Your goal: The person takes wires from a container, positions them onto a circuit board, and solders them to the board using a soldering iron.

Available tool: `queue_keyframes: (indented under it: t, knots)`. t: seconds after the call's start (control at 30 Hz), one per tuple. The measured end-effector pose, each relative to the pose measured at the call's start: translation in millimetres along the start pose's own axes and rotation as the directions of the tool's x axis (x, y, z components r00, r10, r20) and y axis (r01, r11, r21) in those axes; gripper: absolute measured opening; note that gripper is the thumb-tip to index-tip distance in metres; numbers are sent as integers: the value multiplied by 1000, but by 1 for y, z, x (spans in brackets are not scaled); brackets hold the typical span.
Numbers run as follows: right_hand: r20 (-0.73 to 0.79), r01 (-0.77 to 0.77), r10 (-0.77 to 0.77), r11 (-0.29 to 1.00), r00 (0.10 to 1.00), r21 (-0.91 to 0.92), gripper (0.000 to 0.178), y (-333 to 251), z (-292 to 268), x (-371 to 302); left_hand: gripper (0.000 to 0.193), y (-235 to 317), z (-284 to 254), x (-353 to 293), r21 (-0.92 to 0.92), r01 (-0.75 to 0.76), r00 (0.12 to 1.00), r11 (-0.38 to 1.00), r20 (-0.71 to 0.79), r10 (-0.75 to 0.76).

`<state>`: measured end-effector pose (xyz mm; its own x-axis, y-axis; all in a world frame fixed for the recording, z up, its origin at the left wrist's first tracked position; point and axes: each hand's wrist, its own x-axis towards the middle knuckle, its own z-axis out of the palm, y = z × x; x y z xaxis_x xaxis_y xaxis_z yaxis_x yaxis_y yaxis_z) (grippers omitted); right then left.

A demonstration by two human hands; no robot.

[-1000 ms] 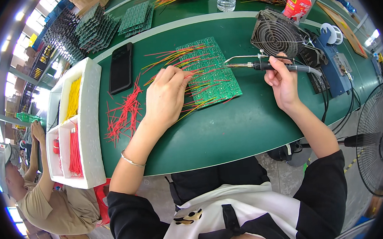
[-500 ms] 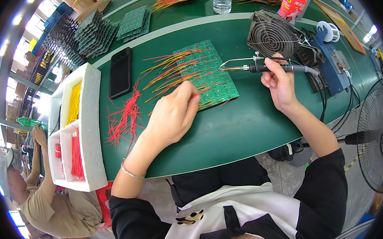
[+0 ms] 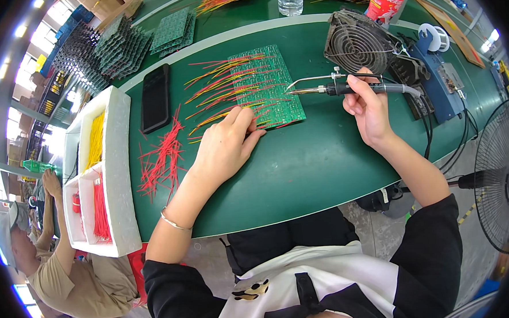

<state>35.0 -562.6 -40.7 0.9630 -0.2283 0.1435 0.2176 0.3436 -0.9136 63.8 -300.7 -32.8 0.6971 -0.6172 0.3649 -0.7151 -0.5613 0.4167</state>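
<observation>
A green circuit board (image 3: 286, 102) lies on the green table in front of me, with rows of red and yellow wires (image 3: 216, 91) sticking out to its left. My left hand (image 3: 224, 144) is closed at the board's near left corner, fingers over the edge and thumb along the near side. Its fingertips are partly hidden. In my right hand (image 3: 370, 110) is a soldering iron (image 3: 334, 90), held like a pen. The iron's tip points left, just over the board's right part, and a thin curved metal tube (image 3: 302, 80) runs above it.
Loose red wires (image 3: 162, 161) and a black phone (image 3: 156, 98) lie left of the board. A white foam box (image 3: 126, 183) holds yellow and red wires. A fan unit (image 3: 358, 44) and a blue solder station (image 3: 438, 86) stand right. Another person (image 3: 76, 278) works at far left.
The board has shifted slightly left and away from me. My left hand has moved from above the wires down to the board's near edge. The soldering iron stays close to the same place.
</observation>
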Motion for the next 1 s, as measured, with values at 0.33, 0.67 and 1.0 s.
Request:
queue_keyframes:
  t: [0.33,0.67,1.0]
  knots:
    - [8,-4,4,998,1000,-64,20,-2,1,-1,5,3,-13,0,-227,25,995,974,-92,-47]
    - [18,-52,52,999,998,3,19,-1,6,-6,4,-9,-5,2,-100,-34,996,994,-80,26]
    - [97,-87,93,994,991,-69,22,2,9,-9,6,-9,-4,5,-227,44,991,973,-117,-72]
